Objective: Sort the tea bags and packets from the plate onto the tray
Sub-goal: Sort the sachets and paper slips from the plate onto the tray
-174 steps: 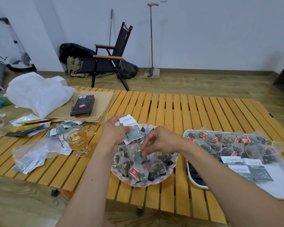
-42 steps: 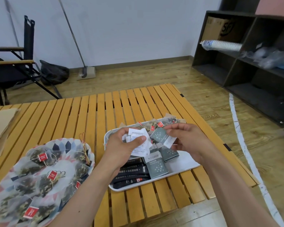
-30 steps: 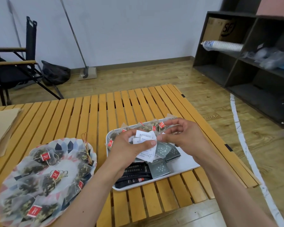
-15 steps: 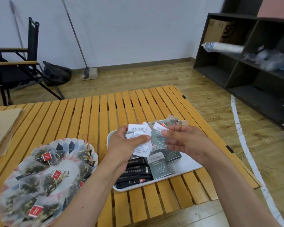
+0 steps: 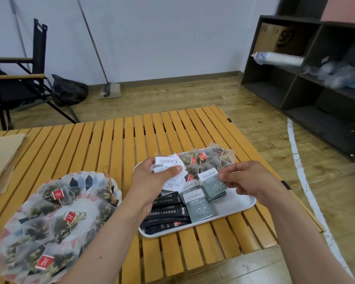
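A white tray (image 5: pixel 242 206) on the slatted table holds mesh tea bags (image 5: pixel 205 160) at its far end, black stick sachets (image 5: pixel 166 212) at the near left and grey-green packets (image 5: pixel 197 206) in the middle. Above the tray my left hand (image 5: pixel 152 181) grips a fan of white and grey packets (image 5: pixel 168 171). My right hand (image 5: pixel 248 181) pinches one grey-green packet (image 5: pixel 212 182) by its corner, low over the packet stack on the tray. At the left a patterned plate (image 5: pixel 86 179) carries several mesh tea bags with red tags (image 5: pixel 57 220).
The orange slatted table (image 5: pixel 111 144) ends just right of the tray. Brown paper sheets (image 5: pixel 2 156) lie at its far left. A folding chair (image 5: pixel 19 78), a broom and a dark shelf unit (image 5: pixel 316 78) stand on the wooden floor beyond.
My view swung from the plate to the tray. My right hand drew one grey-green packet out of the fan in my left hand and lowered it toward the stack on the tray.
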Demonstrator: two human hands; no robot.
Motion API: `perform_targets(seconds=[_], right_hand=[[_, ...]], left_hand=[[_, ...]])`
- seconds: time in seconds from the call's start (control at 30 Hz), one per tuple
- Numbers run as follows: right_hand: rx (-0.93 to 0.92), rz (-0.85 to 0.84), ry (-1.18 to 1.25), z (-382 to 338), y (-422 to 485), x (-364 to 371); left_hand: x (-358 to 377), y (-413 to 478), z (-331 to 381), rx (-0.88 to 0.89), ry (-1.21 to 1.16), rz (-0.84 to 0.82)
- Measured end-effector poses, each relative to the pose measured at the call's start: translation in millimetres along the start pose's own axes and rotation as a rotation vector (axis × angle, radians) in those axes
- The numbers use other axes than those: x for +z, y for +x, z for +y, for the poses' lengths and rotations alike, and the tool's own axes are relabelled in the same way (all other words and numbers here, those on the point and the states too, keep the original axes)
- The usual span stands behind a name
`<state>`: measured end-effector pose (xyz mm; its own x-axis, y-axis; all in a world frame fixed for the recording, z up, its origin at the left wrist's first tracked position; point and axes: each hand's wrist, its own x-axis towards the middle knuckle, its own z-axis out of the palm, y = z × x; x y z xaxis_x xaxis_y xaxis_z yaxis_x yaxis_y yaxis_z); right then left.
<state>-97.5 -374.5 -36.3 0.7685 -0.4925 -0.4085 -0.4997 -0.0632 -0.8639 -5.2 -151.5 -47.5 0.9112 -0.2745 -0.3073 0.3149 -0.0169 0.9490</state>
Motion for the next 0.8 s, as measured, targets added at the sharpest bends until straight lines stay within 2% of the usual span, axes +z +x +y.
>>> perform_targets(seconds=[0.33,0.47,0.67,0.8], right_hand=[[0.023,0.042,-0.125,3.6,6.7,8.0],[-0.031,0.077,-0.16,0.3,4.3,6.9],[-0.052,-0.017,-0.244,1.7,2.2,14.8],[-0.111,0.025,-0.144,-2.0,0.1,14.4]], left_hand=[[-0.3,1.4,-0.7,0.019,-0.005,-0.005],[0.6,1.4,-0.6,0.0,-0.018,-0.007],[4.2,0.7,-0.8,-0.085,-0.09,-0.06],[5.7,-0.1,-0.5,-0.135,-0.159,-0.13]])
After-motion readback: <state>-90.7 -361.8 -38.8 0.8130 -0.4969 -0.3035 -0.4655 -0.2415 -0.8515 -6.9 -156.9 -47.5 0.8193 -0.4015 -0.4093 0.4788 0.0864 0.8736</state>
